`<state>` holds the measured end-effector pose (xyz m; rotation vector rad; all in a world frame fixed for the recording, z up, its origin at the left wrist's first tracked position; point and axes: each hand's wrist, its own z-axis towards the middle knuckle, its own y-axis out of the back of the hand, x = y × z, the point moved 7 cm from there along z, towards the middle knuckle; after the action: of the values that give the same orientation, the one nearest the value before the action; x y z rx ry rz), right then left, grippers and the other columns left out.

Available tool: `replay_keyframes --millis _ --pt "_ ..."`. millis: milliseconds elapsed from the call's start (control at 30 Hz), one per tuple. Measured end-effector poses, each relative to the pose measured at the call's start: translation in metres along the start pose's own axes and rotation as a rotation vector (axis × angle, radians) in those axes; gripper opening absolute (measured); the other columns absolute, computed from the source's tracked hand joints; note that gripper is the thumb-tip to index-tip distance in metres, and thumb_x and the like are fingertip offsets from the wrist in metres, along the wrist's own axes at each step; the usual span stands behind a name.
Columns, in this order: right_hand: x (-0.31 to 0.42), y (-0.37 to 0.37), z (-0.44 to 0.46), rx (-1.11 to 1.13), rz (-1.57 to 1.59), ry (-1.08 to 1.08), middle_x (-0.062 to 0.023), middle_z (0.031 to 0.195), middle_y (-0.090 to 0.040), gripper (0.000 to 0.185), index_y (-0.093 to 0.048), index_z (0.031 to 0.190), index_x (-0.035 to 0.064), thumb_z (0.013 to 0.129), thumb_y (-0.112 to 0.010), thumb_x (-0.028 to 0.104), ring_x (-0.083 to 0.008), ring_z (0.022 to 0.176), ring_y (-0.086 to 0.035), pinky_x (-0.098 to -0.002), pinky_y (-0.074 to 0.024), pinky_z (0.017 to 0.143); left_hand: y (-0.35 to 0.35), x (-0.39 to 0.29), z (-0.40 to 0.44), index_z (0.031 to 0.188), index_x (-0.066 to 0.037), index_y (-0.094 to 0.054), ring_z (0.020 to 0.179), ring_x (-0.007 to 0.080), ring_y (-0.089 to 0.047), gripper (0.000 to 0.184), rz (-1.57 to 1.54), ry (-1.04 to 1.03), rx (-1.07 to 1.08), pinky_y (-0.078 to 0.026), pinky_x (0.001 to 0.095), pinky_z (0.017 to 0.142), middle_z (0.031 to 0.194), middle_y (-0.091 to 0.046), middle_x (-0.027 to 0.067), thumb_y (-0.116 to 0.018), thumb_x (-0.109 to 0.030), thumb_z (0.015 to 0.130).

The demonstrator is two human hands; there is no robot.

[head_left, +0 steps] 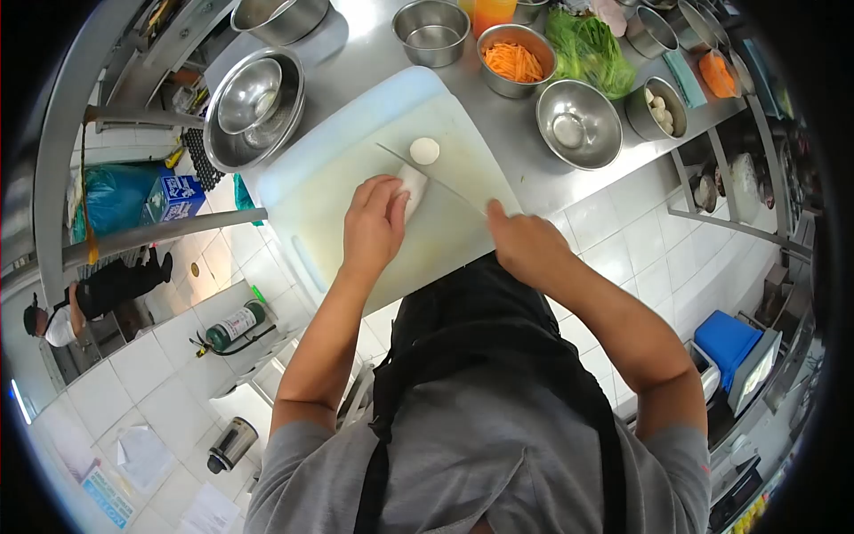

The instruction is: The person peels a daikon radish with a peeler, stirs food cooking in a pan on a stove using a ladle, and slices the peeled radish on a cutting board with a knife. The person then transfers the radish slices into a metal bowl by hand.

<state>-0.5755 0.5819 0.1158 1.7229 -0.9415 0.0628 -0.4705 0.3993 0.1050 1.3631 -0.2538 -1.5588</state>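
Observation:
My left hand (374,218) is closed over a peeled white radish (411,189), a pale cylinder lying on the large white cutting board (338,214). A round white slice (424,151) lies flat just beyond its far end. My right hand (525,238) is wrapped round the handle of a kitchen knife (449,191), hiding most of that handle. The thin blade points away to the left and crosses the radish near its far end, close to the slice. Whether the edge is in the radish or just above it, I cannot tell.
Behind the board stand a metal bowl (431,34), a bowl of carrot strips (513,64) and leafy greens (592,53). To the right are a metal bowl (579,126) and a pot of white pieces (658,111). Nested bowls (253,102) sit left. A person (98,294) stands far left.

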Motion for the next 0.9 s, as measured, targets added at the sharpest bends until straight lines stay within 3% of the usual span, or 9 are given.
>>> replay_keyframes --millis 167,333,433,567,633,900 --pt "-0.007 0.013 -0.035 0.073 -0.040 -0.120 -0.0223 0.075 -0.068 0.017 -0.048 0.105 -0.0007 0.091 -0.053 0.007 -0.0430 0.068 -0.068 -0.0535 -0.0536 0.062 0.001 -0.011 -0.005 0.101 0.000 -0.066 0.096 0.0320 -0.063 0.016 0.089 -0.054 -0.044 -0.054 0.0393 0.078 0.109 -0.064 0.0121 -0.069 0.001 0.086" --pt "0.021 0.022 -0.039 -0.104 -0.066 0.026 -0.0158 0.066 -0.064 0.015 -0.047 0.103 0.0014 0.090 -0.054 0.004 -0.0359 0.058 -0.067 -0.0465 -0.0532 0.052 -0.006 -0.010 -0.006 0.098 0.000 -0.064 0.098 0.0319 -0.061 0.015 0.034 -0.074 -0.023 -0.055 0.0399 0.078 0.109 -0.063 0.0102 -0.068 0.003 0.084" --pt "0.027 0.018 -0.033 -0.092 -0.130 0.057 -0.0134 0.065 -0.062 0.016 -0.047 0.103 0.0025 0.089 -0.054 0.003 -0.0343 0.058 -0.067 -0.0448 -0.0534 0.051 -0.006 -0.009 -0.003 0.100 0.000 -0.062 0.101 0.0324 -0.060 0.018 0.052 -0.060 0.036 -0.054 0.0404 0.080 0.111 -0.061 0.0111 -0.066 0.004 0.083" --pt "0.031 0.018 -0.034 -0.029 -0.161 0.036 -0.0129 0.069 -0.062 0.017 -0.047 0.104 0.0026 0.088 -0.054 0.003 -0.0339 0.059 -0.067 -0.0445 -0.0537 0.051 -0.008 -0.003 -0.002 0.103 0.001 -0.061 0.102 0.0334 -0.059 0.021 0.078 -0.026 0.103 -0.053 0.0412 0.083 0.113 -0.060 0.0129 -0.065 0.005 0.083" --pt "0.032 0.021 -0.035 0.011 -0.180 0.007 -0.0134 0.071 -0.063 0.017 -0.046 0.103 0.0026 0.088 -0.054 0.002 -0.0337 0.060 -0.068 -0.0443 -0.0539 0.051 -0.010 0.001 0.001 0.103 0.003 -0.059 0.104 0.0383 -0.057 0.019 0.045 0.000 0.143 -0.049 0.0442 0.087 0.114 -0.059 0.0185 -0.062 0.007 0.085" --pt "0.031 0.019 -0.033 0.086 -0.182 0.001 -0.0146 0.070 -0.063 0.017 -0.046 0.102 0.0013 0.088 -0.054 0.001 -0.0344 0.060 -0.068 -0.0444 -0.0550 0.051 -0.011 0.004 0.004 0.102 0.003 -0.059 0.105 0.0385 -0.057 0.018 0.017 -0.016 0.149 -0.050 0.0442 0.088 0.116 -0.058 0.0188 -0.061 0.007 0.085"
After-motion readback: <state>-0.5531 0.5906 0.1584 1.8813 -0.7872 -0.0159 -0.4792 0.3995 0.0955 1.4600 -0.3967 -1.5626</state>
